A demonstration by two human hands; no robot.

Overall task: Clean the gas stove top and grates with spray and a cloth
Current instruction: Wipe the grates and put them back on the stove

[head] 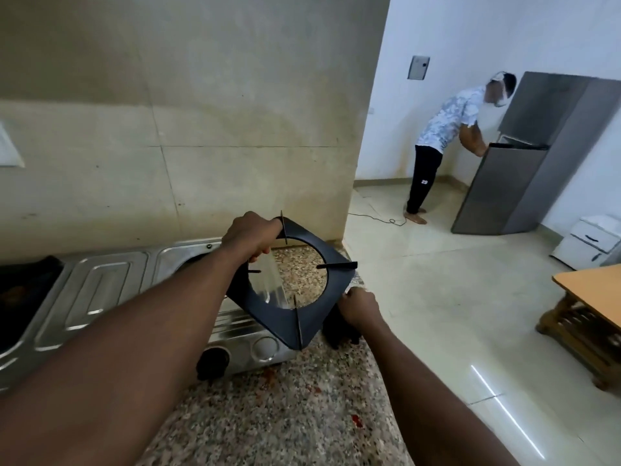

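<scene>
A black square grate with a round opening and thin prongs is held tilted in the air over the right end of the steel gas stove. My left hand grips its far left corner. At the grate's right corner my right hand is closed, with something pale and shiny at the fingertips. Through the opening a translucent streak shows; I cannot tell what it is. A black lump, maybe a cloth, lies on the counter under my right hand. No spray bottle can be made out.
The speckled granite counter carries red stains and ends at a tiled floor on the right. The stove's black knob faces me. A person bends at a grey fridge. A wooden table stands right.
</scene>
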